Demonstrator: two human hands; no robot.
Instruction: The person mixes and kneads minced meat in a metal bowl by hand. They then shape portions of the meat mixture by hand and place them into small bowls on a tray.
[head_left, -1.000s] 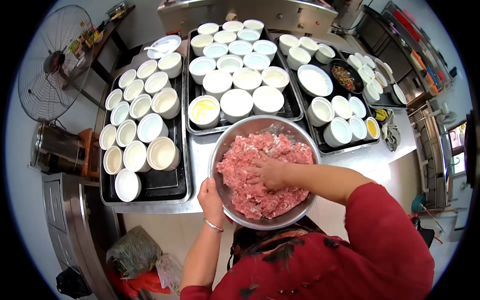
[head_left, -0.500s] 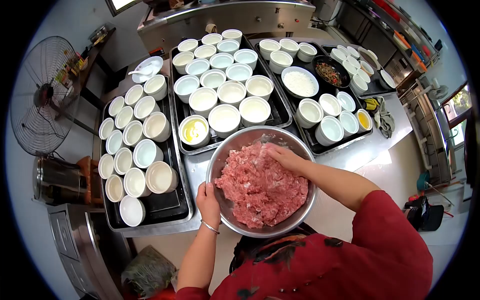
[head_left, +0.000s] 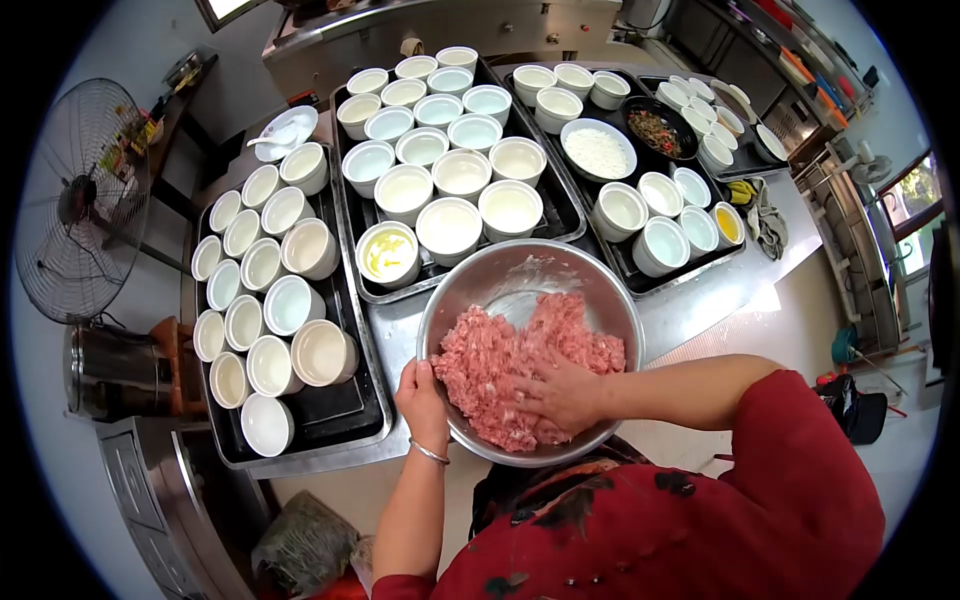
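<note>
A steel mixing bowl point(head_left: 604, 282) holds a large mass of pink minced meat point(head_left: 480, 372), smeared with white in places. My left hand point(head_left: 421, 402), with a bangle at the wrist, is closed on the bowl's left rim, thumb on top. Inside the bowl, my right hand point(head_left: 565, 398) presses on the meat near its front, palm down, with its fingers stretched out and apart. Some fingertips are blurred or sunk into the meat. Bare steel shows along the bowl's far inner wall.
Black trays point(head_left: 345, 420) of white ramekins point(head_left: 448, 228) stand left and beyond the bowl. One ramekin point(head_left: 388, 255) holds something yellow. Farther right are a bowl of white grains point(head_left: 598, 150), a dark bowl of chopped food point(head_left: 655, 130) and a cloth point(head_left: 768, 225).
My right hand has moved from the far side of the bowl toward me, dragging meat along and baring the far wall. My left hand keeps its hold on the rim.
</note>
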